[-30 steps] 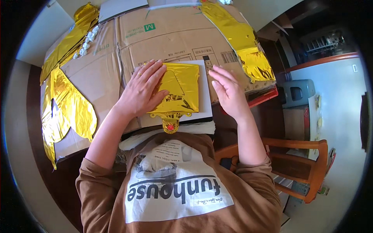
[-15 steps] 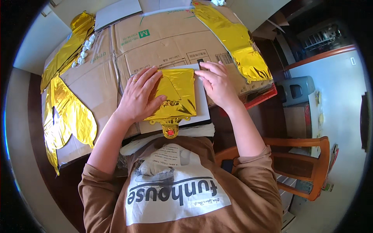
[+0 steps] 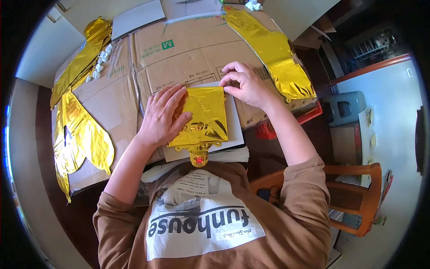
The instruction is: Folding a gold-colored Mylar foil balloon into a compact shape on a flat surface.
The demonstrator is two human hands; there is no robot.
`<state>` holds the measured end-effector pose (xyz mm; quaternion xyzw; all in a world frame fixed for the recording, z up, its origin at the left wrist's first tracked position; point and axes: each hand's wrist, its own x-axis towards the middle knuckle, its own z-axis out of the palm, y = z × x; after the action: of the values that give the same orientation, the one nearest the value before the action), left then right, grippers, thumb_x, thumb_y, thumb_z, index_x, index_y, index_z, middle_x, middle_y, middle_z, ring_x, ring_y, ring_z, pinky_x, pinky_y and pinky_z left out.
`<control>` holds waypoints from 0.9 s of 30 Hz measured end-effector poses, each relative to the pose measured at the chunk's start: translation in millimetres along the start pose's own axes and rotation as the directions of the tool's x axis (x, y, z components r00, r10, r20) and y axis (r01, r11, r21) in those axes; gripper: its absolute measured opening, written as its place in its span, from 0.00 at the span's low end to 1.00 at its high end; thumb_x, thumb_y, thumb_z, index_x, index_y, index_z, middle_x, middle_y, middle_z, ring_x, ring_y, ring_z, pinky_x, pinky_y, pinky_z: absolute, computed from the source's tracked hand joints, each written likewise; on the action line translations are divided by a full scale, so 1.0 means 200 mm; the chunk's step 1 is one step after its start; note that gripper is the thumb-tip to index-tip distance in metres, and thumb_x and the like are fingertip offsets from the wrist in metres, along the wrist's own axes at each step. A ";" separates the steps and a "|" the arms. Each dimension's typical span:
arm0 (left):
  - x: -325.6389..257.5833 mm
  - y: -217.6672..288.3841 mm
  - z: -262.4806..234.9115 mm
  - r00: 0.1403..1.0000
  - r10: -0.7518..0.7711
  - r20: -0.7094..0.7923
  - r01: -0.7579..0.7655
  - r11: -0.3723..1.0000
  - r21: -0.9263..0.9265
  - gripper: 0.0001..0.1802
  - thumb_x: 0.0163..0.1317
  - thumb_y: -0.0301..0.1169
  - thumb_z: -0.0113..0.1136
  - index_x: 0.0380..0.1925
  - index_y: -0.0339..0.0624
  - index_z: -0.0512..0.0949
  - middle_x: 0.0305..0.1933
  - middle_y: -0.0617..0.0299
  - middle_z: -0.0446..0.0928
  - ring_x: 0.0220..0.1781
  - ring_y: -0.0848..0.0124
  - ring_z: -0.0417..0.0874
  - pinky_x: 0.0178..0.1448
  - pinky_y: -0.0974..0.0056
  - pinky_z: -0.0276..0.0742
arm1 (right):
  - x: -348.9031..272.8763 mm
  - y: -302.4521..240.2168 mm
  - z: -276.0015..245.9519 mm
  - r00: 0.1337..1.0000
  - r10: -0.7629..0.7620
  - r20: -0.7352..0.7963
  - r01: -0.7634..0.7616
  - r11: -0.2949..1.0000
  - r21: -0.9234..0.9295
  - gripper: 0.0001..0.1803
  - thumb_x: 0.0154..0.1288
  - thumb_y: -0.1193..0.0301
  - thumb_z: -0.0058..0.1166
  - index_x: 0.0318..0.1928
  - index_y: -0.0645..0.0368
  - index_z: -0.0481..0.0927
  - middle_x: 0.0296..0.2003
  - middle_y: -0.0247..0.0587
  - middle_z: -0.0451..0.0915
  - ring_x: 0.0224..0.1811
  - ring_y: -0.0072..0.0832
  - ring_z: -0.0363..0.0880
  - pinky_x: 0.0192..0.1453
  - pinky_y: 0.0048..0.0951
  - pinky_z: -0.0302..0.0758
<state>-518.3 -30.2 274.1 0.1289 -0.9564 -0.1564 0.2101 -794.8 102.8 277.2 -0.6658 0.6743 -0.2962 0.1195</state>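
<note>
**Two hands on a folded gold foil balloon**

At the far left, a flat gold foil balloon [image 3: 78, 139] lies crumpled over the edge of the flattened cardboard [image 3: 179, 58] that covers the table. Above it, a second long gold foil piece [image 3: 83, 62] runs along the cardboard's upper left side, with a cluster of small white bits [image 3: 101, 62] beside it.

Nearer the middle, the left hand [image 3: 162, 117] lies flat, fingers spread and stretched out, pressing down on the left part of the folded gold foil balloon [image 3: 205, 117]. It grips nothing; the palm and fingers simply rest on the foil. A ring shows on one finger.

The folded balloon sits at the centre of the view, just in front of the person's chest, on a white sheet [image 3: 234, 125] that lies on the cardboard. Its small red and gold valve tab [image 3: 198, 158] points toward the person.

The right hand [image 3: 246, 85] is at the balloon's upper right corner, fingertips drawn together and pinching the foil's edge there.

Further right, another long gold foil balloon [image 3: 273, 54] stretches diagonally across the cardboard's right side. Beyond the table stand a grey plastic stool [image 3: 347, 107] and a wooden chair [image 3: 358, 197].
</note>
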 end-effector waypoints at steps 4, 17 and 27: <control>0.02 -0.01 -0.05 0.995 -0.101 0.018 0.103 0.983 -0.152 0.30 0.69 0.43 0.59 0.64 0.35 0.72 0.61 0.46 0.77 0.65 0.49 0.74 0.69 0.50 0.67 | 0.01 0.00 0.02 0.999 -0.013 -0.033 0.013 1.000 -0.005 0.05 0.61 0.71 0.66 0.38 0.54 0.85 0.54 0.39 0.76 0.64 0.41 0.71 0.70 0.41 0.67; 0.24 0.00 -0.14 0.980 -0.111 0.166 0.159 0.937 -0.310 0.20 0.62 0.33 0.65 0.53 0.36 0.81 0.49 0.48 0.82 0.53 0.50 0.83 0.60 0.55 0.78 | -0.23 -0.35 -0.06 0.934 0.174 -0.312 -0.252 0.940 -0.229 0.06 0.65 0.68 0.65 0.36 0.56 0.84 0.36 0.43 0.83 0.38 0.40 0.84 0.45 0.39 0.79; 0.54 0.12 -0.01 0.895 -0.047 0.443 0.120 0.983 -0.138 0.22 0.56 0.37 0.72 0.47 0.35 0.82 0.46 0.48 0.83 0.48 0.52 0.86 0.54 0.55 0.81 | -0.60 -0.65 0.13 0.583 0.774 0.247 -0.734 0.372 0.567 0.21 0.71 0.58 0.63 0.35 0.68 0.84 0.22 0.40 0.83 0.16 0.21 0.78 0.20 0.26 0.72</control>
<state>-616.7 -43.0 324.3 0.1139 -0.9568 -0.2675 -0.0076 -663.0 220.0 301.0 -0.1960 0.7685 -0.4308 0.4305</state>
